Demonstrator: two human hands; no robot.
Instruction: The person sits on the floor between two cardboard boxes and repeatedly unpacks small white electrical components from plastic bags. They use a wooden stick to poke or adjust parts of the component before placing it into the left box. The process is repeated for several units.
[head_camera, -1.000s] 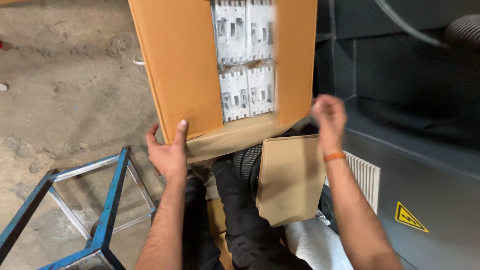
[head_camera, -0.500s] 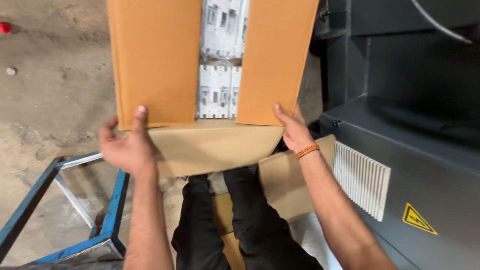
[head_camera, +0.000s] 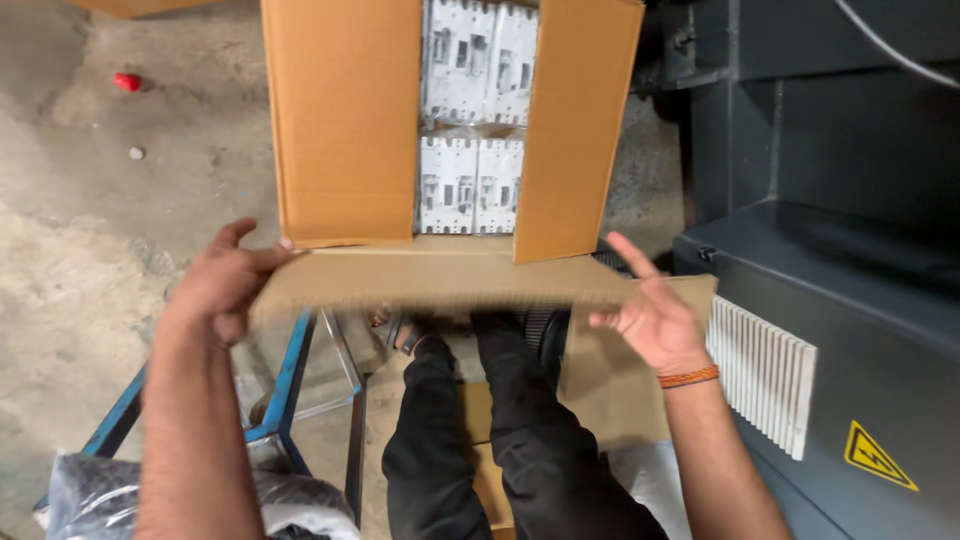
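Cardboard box (head_camera: 345, 130) between left hand (head_camera: 215, 290) and right hand (head_camera: 650, 315)

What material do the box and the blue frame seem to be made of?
The box looks like matt brown corrugated cardboard: the near flap's edge shows fluting. The blue frame looks like painted metal, probably steel: thin straight bars, paint worn in places.
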